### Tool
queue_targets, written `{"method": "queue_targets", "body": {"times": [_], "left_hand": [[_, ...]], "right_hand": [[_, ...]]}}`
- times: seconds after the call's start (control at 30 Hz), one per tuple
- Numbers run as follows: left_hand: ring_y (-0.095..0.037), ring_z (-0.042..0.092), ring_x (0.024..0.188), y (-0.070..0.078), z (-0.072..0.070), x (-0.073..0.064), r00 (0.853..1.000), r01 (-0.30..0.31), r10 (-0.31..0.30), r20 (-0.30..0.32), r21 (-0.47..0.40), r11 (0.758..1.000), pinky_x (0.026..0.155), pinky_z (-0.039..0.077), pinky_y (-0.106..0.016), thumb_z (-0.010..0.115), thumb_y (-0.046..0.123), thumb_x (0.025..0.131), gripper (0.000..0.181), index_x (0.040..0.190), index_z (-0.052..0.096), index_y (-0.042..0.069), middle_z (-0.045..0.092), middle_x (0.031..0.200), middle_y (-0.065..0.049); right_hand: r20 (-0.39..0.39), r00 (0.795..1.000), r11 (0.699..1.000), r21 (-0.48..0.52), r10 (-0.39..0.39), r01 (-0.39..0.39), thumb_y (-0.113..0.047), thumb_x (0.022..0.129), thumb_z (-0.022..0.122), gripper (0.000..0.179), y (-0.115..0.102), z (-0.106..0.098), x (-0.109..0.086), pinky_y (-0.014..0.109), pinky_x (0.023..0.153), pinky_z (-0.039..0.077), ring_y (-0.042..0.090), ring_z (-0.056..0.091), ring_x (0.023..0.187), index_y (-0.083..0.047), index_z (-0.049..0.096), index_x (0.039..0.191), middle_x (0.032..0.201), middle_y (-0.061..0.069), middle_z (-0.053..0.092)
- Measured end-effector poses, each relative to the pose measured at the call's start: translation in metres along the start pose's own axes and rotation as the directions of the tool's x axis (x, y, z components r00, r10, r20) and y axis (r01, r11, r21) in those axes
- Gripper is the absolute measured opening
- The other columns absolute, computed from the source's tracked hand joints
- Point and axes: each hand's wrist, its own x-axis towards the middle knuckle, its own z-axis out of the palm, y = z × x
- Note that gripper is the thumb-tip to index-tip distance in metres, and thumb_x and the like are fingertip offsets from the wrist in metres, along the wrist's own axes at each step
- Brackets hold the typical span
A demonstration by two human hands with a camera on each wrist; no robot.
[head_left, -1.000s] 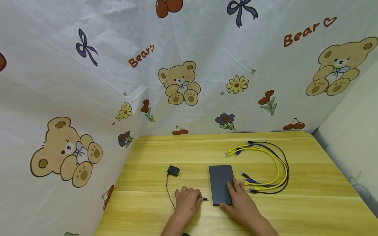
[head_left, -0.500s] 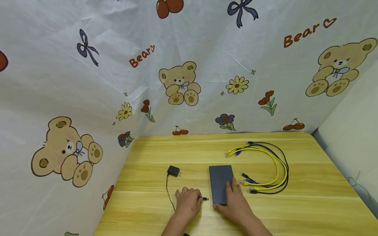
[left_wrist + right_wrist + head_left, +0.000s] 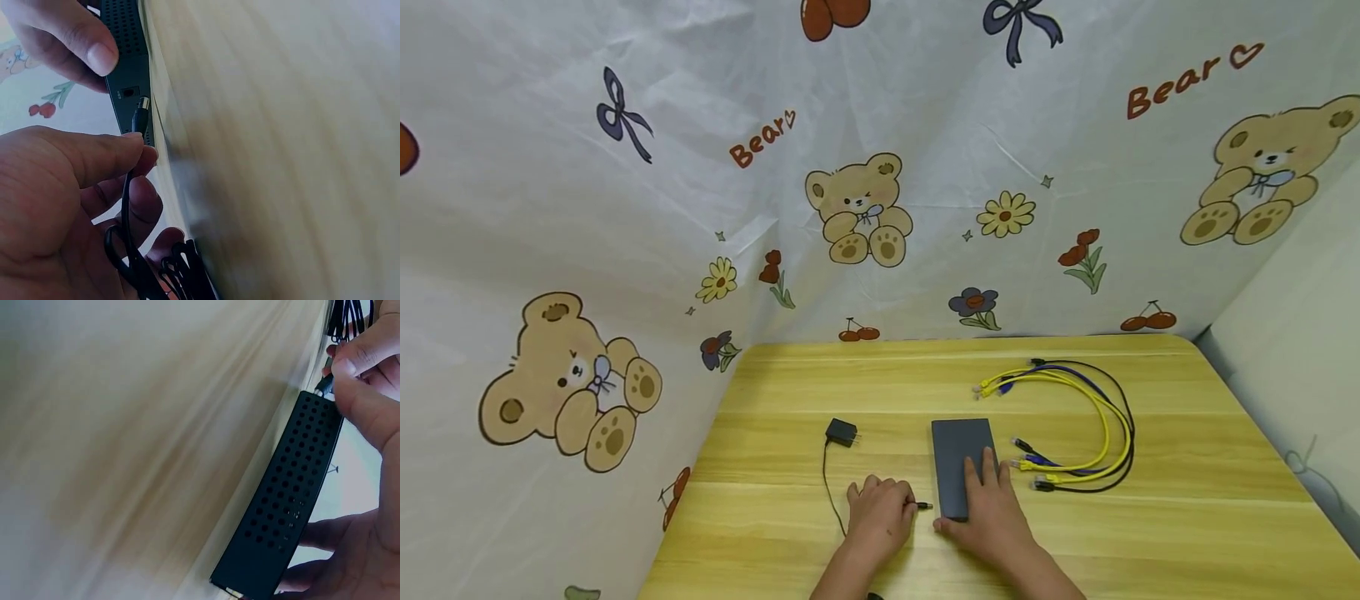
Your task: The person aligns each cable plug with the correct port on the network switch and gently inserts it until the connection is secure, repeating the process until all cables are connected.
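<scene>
A flat dark network switch (image 3: 952, 454) lies on the table with its vented side (image 3: 281, 481) showing in the right wrist view. My right hand (image 3: 998, 517) holds its near end, fingers laid over the top and thumb reaching the near left corner. Between thumb and fingertips, my left hand (image 3: 877, 515) pinches the black barrel plug (image 3: 141, 117) of a power adapter. In the left wrist view the plug's metal tip is right by the round socket (image 3: 129, 92) in the switch's side. The cord loops down through the left palm to a bundled coil (image 3: 181, 265).
The adapter's black wall plug (image 3: 841, 433) lies left of the switch, prongs pointing right. Yellow, blue and black network cables (image 3: 1101, 408) curve together on the right. A bear-printed cloth (image 3: 940, 275) hangs behind the wooden table (image 3: 1210, 433).
My right hand has shifted left over the switch, its fingers moving further onto the top and its thumb to the left corner. The left hand keeps its pinch on the plug, nearly still.
</scene>
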Motion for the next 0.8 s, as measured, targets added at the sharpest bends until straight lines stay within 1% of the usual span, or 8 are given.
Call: {"method": "queue_targets", "body": {"times": [0.17, 0.27, 0.33, 0.47, 0.6, 0.7, 0.8], "left_hand": [[-0.017, 0.052, 0.09, 0.0005, -0.0001, 0.0005, 1.0, 0.002, -0.002, 0.006, 0.002, 1.0, 0.098, 0.028, -0.073, 0.074, 0.031, 0.09, 0.007, 0.085, 0.069, 0.033, 0.058, 0.079, 0.017], [-0.018, 0.053, 0.091, 0.0002, 0.0004, -0.0001, 1.0, -0.005, 0.005, 0.006, 0.001, 1.0, 0.098, 0.029, -0.074, 0.075, 0.033, 0.088, 0.004, 0.089, 0.071, 0.034, 0.06, 0.081, 0.017], [-0.018, 0.053, 0.091, -0.0003, 0.0007, -0.0006, 1.0, -0.014, 0.014, 0.005, -0.002, 1.0, 0.097, 0.028, -0.075, 0.076, 0.034, 0.087, 0.005, 0.087, 0.071, 0.035, 0.059, 0.081, 0.017], [-0.017, 0.053, 0.088, 0.0001, 0.0007, -0.0009, 1.0, -0.025, 0.025, 0.0, -0.012, 1.0, 0.097, 0.027, -0.077, 0.077, 0.034, 0.085, 0.008, 0.083, 0.07, 0.036, 0.056, 0.078, 0.018], [-0.017, 0.054, 0.088, 0.0042, 0.0, 0.0006, 1.0, -0.028, 0.028, -0.002, -0.02, 0.999, 0.097, 0.026, -0.078, 0.078, 0.033, 0.085, 0.008, 0.082, 0.071, 0.036, 0.055, 0.077, 0.017], [-0.018, 0.054, 0.088, 0.0073, -0.0004, 0.0013, 1.0, -0.025, 0.025, -0.005, -0.019, 1.0, 0.097, 0.026, -0.078, 0.078, 0.032, 0.085, 0.008, 0.082, 0.071, 0.036, 0.056, 0.076, 0.016], [-0.018, 0.054, 0.088, 0.0094, 0.0002, 0.0007, 1.0, -0.017, 0.017, -0.007, -0.017, 1.0, 0.097, 0.026, -0.078, 0.078, 0.032, 0.085, 0.007, 0.084, 0.072, 0.035, 0.056, 0.076, 0.016]], "right_hand": [[-0.007, 1.0, 0.997, -0.076, 0.026, -0.026, -0.063, 0.073, 0.078, 0.105, -0.0064, 0.001, -0.0002, 0.065, 0.096, 0.043, 0.067, 0.028, 0.132, 0.004, 0.045, 0.147, 0.156, 0.036, 0.023], [-0.016, 0.999, 0.995, -0.094, 0.028, -0.03, -0.06, 0.074, 0.077, 0.101, -0.0094, 0.0012, -0.0004, 0.063, 0.095, 0.045, 0.068, 0.033, 0.129, 0.004, 0.046, 0.146, 0.155, 0.037, 0.025], [-0.024, 0.999, 0.995, -0.093, 0.023, -0.025, -0.058, 0.075, 0.077, 0.1, -0.0103, 0.0017, -0.001, 0.064, 0.094, 0.045, 0.068, 0.034, 0.127, 0.005, 0.046, 0.146, 0.155, 0.037, 0.025], [-0.029, 0.999, 0.998, -0.061, 0.018, -0.019, -0.052, 0.076, 0.078, 0.099, -0.0102, 0.0041, -0.0021, 0.068, 0.096, 0.04, 0.069, 0.031, 0.129, 0.006, 0.043, 0.147, 0.155, 0.038, 0.022], [-0.033, 0.999, 0.999, -0.043, 0.023, -0.024, -0.049, 0.077, 0.078, 0.096, -0.0092, 0.0071, -0.0019, 0.072, 0.098, 0.034, 0.069, 0.026, 0.131, -0.001, 0.041, 0.151, 0.157, 0.035, 0.022], [-0.037, 0.999, 0.999, -0.045, 0.02, -0.021, -0.049, 0.077, 0.077, 0.092, -0.0084, 0.0087, -0.0018, 0.073, 0.097, 0.033, 0.07, 0.026, 0.131, -0.008, 0.043, 0.151, 0.157, 0.033, 0.023], [-0.041, 0.999, 0.999, -0.037, 0.017, -0.019, -0.048, 0.077, 0.077, 0.087, -0.0074, 0.01, -0.0024, 0.073, 0.096, 0.034, 0.07, 0.027, 0.131, -0.011, 0.047, 0.15, 0.157, 0.033, 0.024]]}}
